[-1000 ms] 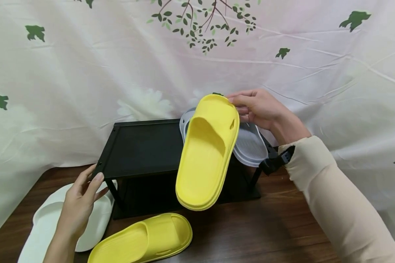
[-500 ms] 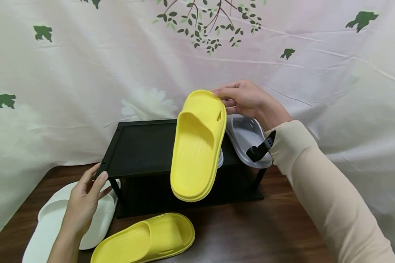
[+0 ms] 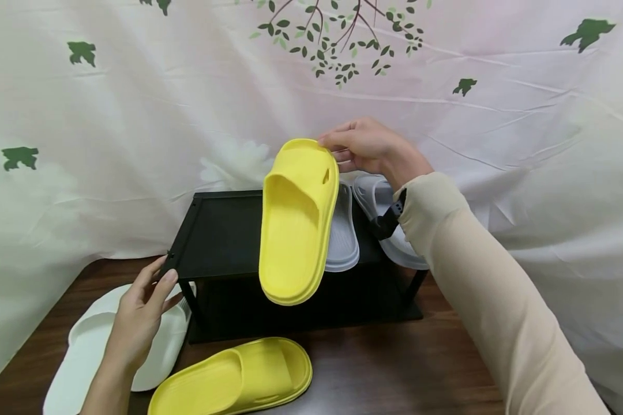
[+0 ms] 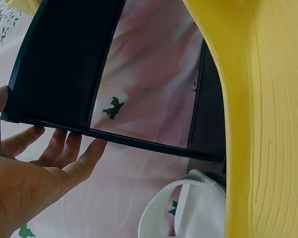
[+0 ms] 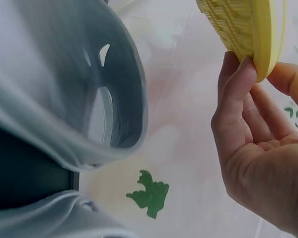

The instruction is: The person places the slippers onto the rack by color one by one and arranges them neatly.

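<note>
Raised yellow slide [image 3: 296,236] has moved toward the left along the front of the shoe rack [image 3: 220,233], together with the right hand [image 3: 374,147], so more of the grey slides is now visible behind it. Beginning from the left, white slides [image 3: 90,346] lie on the wood-grain table [image 3: 389,363], partly behind the left hand [image 3: 137,314]. This hand's grip is closed around the left edge of the rack, with the thumb at the near corner. Before the rack, the second yellow slide [image 3: 265,372] rests on the table, strap side up, and no hand touches it. The raised one is in the air in front of the upper shelf, heel end down; the right hand pinches it narrowly at the toe rim, thumb on one face and fingers against the ridged sole. I judge it is light, moulded from soft foam, bending slightly but not fragile; from one rim it may swing or turn, therefore the strap or the sides of the sole would give a firmer hold. As for containers, the black rack has two levels: its upper shelf carries the near grey slide [image 3: 342,242] and the far grey slide [image 3: 402,248] at the right end; the lower level is too dark for telling more.
</note>
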`<state>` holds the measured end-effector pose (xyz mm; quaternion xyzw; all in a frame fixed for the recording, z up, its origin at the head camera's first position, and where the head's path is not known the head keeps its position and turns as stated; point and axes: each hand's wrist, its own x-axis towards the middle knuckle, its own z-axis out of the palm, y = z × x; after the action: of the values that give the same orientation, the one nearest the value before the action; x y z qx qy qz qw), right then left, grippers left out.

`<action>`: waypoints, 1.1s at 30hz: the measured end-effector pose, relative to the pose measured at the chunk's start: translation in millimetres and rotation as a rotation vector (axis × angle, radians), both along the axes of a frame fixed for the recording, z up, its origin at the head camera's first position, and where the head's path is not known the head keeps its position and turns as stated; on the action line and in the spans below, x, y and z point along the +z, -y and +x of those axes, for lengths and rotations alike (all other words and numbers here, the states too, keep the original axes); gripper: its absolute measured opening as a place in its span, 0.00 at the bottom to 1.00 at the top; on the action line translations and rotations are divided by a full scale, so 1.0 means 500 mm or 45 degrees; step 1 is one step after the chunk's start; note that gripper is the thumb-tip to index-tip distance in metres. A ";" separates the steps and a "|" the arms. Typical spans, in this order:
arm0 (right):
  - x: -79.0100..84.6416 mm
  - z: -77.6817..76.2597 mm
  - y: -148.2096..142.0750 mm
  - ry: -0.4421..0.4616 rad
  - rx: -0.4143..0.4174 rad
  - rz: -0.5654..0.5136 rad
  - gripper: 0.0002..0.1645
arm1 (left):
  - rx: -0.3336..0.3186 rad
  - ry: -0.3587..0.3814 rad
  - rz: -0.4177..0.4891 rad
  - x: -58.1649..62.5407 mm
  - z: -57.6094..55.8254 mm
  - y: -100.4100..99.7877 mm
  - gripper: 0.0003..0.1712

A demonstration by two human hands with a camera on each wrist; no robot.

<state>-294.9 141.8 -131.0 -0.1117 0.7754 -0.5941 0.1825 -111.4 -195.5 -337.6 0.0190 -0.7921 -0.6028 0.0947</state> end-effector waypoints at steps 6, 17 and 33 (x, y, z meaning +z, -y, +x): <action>0.007 -0.019 0.031 -0.009 0.034 0.014 0.20 | -0.025 -0.053 0.037 0.004 -0.001 -0.002 0.32; 0.008 -0.057 0.075 0.025 0.017 0.059 0.17 | 0.002 -0.026 -0.010 0.005 -0.002 -0.005 0.33; -0.004 -0.105 0.142 0.115 0.005 0.112 0.14 | -0.014 -0.048 -0.017 0.007 0.003 -0.003 0.31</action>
<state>-347.2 70.7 -133.1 -0.0780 0.7916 -0.5634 0.2233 -109.8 -193.9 -333.9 0.0028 -0.7942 -0.5982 0.1064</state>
